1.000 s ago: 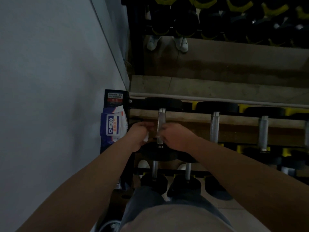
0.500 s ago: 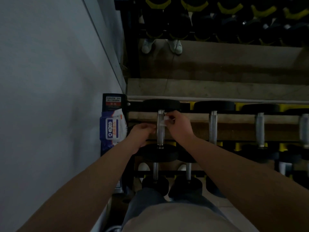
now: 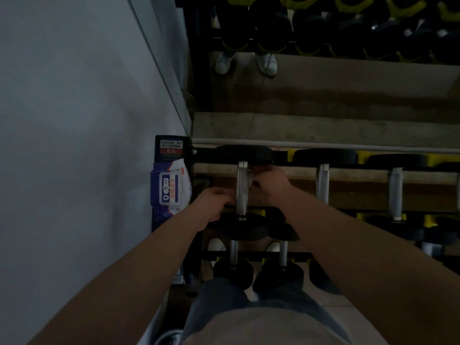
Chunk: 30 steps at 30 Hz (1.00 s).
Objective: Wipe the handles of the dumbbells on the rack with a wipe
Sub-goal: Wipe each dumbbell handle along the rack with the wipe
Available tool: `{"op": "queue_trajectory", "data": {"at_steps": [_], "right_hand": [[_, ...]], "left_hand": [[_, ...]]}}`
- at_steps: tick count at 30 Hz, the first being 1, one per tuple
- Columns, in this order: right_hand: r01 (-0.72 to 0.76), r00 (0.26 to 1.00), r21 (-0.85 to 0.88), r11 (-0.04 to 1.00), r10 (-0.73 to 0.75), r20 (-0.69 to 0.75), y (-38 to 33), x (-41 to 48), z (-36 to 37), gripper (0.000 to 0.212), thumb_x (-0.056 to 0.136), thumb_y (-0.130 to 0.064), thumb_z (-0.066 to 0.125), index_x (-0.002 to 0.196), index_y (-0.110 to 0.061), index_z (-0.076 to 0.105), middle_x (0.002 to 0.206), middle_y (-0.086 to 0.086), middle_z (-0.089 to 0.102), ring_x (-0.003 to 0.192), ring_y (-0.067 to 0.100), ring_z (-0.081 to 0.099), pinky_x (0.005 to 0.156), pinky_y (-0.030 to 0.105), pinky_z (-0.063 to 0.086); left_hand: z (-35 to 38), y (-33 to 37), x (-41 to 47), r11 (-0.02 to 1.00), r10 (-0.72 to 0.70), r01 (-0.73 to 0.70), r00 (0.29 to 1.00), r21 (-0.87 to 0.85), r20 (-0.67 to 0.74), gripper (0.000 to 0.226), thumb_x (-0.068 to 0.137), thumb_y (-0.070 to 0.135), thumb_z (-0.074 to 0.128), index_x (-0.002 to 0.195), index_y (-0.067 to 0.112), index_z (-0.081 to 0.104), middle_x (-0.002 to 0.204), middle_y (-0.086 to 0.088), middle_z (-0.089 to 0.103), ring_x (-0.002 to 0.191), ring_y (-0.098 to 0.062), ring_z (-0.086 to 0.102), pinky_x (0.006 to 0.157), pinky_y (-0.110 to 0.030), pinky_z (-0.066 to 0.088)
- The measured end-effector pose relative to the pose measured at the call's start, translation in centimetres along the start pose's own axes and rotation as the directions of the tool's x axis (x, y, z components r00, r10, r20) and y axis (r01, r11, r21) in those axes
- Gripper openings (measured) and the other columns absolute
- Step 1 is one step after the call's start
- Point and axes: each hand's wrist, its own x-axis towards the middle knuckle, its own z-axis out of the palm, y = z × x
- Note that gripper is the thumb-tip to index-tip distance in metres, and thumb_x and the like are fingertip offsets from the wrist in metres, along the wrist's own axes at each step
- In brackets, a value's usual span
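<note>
Dim, underexposed wide-angle view from my head: the grey wall [image 3: 74, 120] is brightest, the steel dumbbell handle [image 3: 241, 188] shows faint glints, the upper dumbbells [image 3: 271, 28] sink into shadow, edges bow.

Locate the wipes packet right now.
Head view, left of centre: the wipes packet stands at the left end of the rack, between the wall and the left hand.

Person is wearing a beige top [image 3: 261, 328], dark grey-blue trousers [image 3: 221, 297], white shoes [image 3: 215, 245]; forearms [image 3: 149, 267] are showing bare.

Black rack [image 3: 206, 155] holds dumbbells [image 3: 323, 183], seemingly on two tiers.
</note>
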Motion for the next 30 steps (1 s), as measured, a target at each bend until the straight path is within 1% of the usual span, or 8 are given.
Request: {"op": "queue_trajectory", "data": {"at_steps": [5, 9, 11, 14, 16, 21, 26, 30], "right_hand": [[0.002, 0.980, -0.234, 0.972, 0.044, 0.193, 1.2, -0.5, -0.1, 0.023, 0.087, 0.012, 0.057, 0.105, 0.008, 0.070, 0.110, 0.025, 0.069, 0.108, 0.039, 0.066, 0.098, 0.051, 0.054], [0.143, 0.918, -0.620, 0.772, 0.130, 0.374, 2.2, -2.3, -1.0, 0.020, 0.082, 0.002, 0.067, 0.101, 0.003, 0.074, 0.100, 0.018, 0.072, 0.089, 0.026, 0.067, 0.083, 0.036, 0.055], [0.117, 0.936, -0.563, 0.818, 0.098, 0.338, 1.8, -1.7, -0.8, 0.016, 0.082, 0.005, 0.066, 0.096, 0.004, 0.073, 0.092, 0.015, 0.071, 0.082, 0.022, 0.065, 0.074, 0.030, 0.053], [-0.044, 0.992, -0.115, 0.992, 0.057, 0.115, 0.8, 0.2, -0.4, 0.019, 0.083, 0.006, 0.065, 0.093, -0.006, 0.074, 0.098, 0.015, 0.073, 0.097, 0.030, 0.069, 0.089, 0.043, 0.059], [-0.045, 0.999, 0.139, 0.989, 0.042, 0.026, 0.1, 0.4, -0.4, 0.019, 0.087, 0.005, 0.065, 0.094, -0.012, 0.072, 0.101, 0.015, 0.073, 0.100, 0.031, 0.069, 0.092, 0.044, 0.057], [0.112, 0.993, -0.086, 0.990, -0.108, 0.050, 1.1, -1.9, -0.6, 0.019, 0.085, -0.006, 0.074, 0.100, -0.017, 0.069, 0.100, 0.004, 0.071, 0.098, 0.020, 0.067, 0.088, 0.035, 0.056], [0.282, 0.952, -0.589, 0.758, -0.144, 0.270, 4.0, -4.6, -1.1, 0.011, 0.090, -0.015, 0.070, 0.091, -0.026, 0.067, 0.095, -0.006, 0.066, 0.090, 0.011, 0.063, 0.065, 0.017, 0.045], [0.319, 0.948, -0.441, 0.839, -0.284, 0.146, 3.3, -5.1, -0.6, 0.010, 0.088, -0.026, 0.075, 0.095, -0.027, 0.068, 0.094, -0.010, 0.067, 0.088, 0.005, 0.063, 0.069, 0.019, 0.048]], "left_hand": [[0.0, -0.1, 0.3, 1.000, 0.007, -0.007, 1.000, 0.005, -0.016, 0.023, 0.096, 0.016, 0.054, 0.111, 0.024, 0.070, 0.111, -0.010, 0.070, 0.070, -0.014, 0.049, 0.045, -0.021, 0.031], [0.2, -0.2, 0.9, 1.000, -0.008, 0.008, 1.000, -0.009, 0.007, 0.024, 0.094, 0.019, 0.056, 0.111, 0.027, 0.071, 0.116, -0.009, 0.071, 0.089, -0.022, 0.058, 0.050, -0.021, 0.033], [0.2, -0.1, 1.0, 1.000, -0.015, 0.015, 1.000, -0.004, 0.004, 0.023, 0.094, 0.020, 0.057, 0.111, 0.027, 0.071, 0.118, -0.010, 0.070, 0.090, -0.022, 0.058, 0.050, -0.021, 0.033], [0.0, 0.3, 0.8, 1.000, 0.006, -0.006, 1.000, -0.025, -0.007, 0.022, 0.094, 0.016, 0.058, 0.110, 0.024, 0.070, 0.117, -0.013, 0.069, 0.076, -0.018, 0.053, 0.046, -0.020, 0.034], [0.0, 0.6, 0.8, 0.998, 0.026, -0.027, 0.999, -0.048, -0.023, 0.021, 0.093, 0.014, 0.059, 0.106, 0.024, 0.070, 0.115, -0.009, 0.067, 0.081, -0.018, 0.052, 0.051, -0.021, 0.036], [0.0, 0.7, 0.7, 0.994, 0.030, -0.036, 0.998, -0.104, -0.055, 0.019, 0.083, 0.018, 0.067, 0.095, 0.031, 0.076, 0.118, -0.004, 0.067, 0.112, -0.025, 0.059, 0.098, -0.046, 0.052], [0.2, 0.2, 0.1, 0.999, 0.047, -0.047, 0.999, -0.025, -0.014, 0.022, 0.091, 0.015, 0.060, 0.109, 0.023, 0.071, 0.106, -0.011, 0.070, 0.074, -0.015, 0.055, 0.050, -0.023, 0.039], [0.4, 0.0, -1.0, 0.995, 0.094, -0.095, 0.995, 0.033, 0.021, 0.022, 0.093, 0.025, 0.067, 0.113, 0.019, 0.069, 0.086, 0.001, 0.072, 0.064, -0.007, 0.065, 0.047, -0.020, 0.038]]}}
